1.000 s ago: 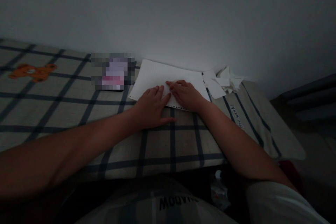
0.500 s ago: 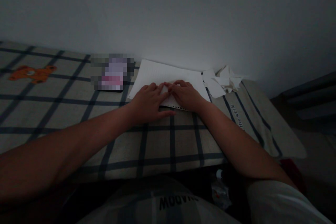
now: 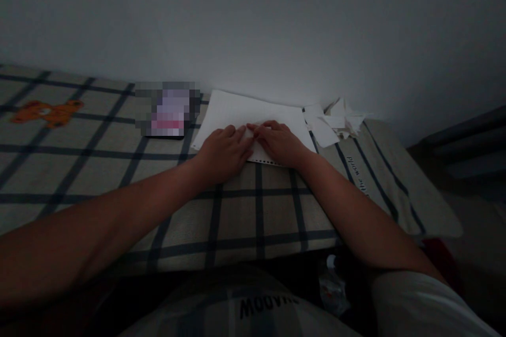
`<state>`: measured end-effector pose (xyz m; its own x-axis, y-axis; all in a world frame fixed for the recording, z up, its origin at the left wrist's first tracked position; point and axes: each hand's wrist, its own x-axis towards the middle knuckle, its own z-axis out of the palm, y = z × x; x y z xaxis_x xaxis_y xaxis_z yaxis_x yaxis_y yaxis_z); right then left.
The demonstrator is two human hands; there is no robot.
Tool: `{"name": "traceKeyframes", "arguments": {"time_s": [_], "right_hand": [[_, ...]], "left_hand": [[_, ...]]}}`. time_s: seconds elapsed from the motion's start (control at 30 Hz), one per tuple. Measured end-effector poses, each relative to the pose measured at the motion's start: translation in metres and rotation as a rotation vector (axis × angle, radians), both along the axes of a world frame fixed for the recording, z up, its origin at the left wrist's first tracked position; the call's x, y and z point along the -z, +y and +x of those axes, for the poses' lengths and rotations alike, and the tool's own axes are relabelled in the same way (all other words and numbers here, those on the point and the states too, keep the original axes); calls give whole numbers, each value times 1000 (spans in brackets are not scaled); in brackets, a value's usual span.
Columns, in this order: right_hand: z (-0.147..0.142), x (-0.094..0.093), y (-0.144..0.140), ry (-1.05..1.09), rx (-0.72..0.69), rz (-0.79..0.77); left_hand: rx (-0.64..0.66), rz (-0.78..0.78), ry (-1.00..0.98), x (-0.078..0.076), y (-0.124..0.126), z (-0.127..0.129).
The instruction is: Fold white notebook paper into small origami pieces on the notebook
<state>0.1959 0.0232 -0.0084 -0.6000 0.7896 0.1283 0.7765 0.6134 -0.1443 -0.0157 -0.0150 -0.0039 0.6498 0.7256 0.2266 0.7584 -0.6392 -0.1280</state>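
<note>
Both hands rest on a white sheet of paper [image 3: 241, 113] that lies on the far part of the tabletop [image 3: 118, 168], close to the wall [image 3: 253, 21]. The left hand [image 3: 223, 152] lies palm down on the near left part of the sheet, fingers stretched forward and pressed flat; its grip is open, closed on nothing. The right hand [image 3: 280, 143] lies just beside it on the near right part of the sheet, fingers bent slightly and pointing left, so that the fingertips of the two hands meet or nearly meet at the middle of the sheet. Its grip is also open, pressing down rather than holding. The near edge of the sheet, between the hands, shows a row of small punched holes.

The tabletop is covered by a beige cloth with dark crossing stripes. To the right of the sheet, touching its far right corner, lies a small heap of paper scraps [image 3: 336, 121]. To the left of the sheet sits a dark flat object [image 3: 168, 110], blurred out. Farther left on the cloth is an orange bear print [image 3: 41, 112]. The light is dim.
</note>
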Motion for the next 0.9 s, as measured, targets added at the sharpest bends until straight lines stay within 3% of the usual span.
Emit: {"name": "traceKeyframes", "arguments": {"time_s": [0.9], "right_hand": [[11, 7, 14, 92, 65, 0]], "left_hand": [[-3, 27, 25, 0, 1, 1]]}}
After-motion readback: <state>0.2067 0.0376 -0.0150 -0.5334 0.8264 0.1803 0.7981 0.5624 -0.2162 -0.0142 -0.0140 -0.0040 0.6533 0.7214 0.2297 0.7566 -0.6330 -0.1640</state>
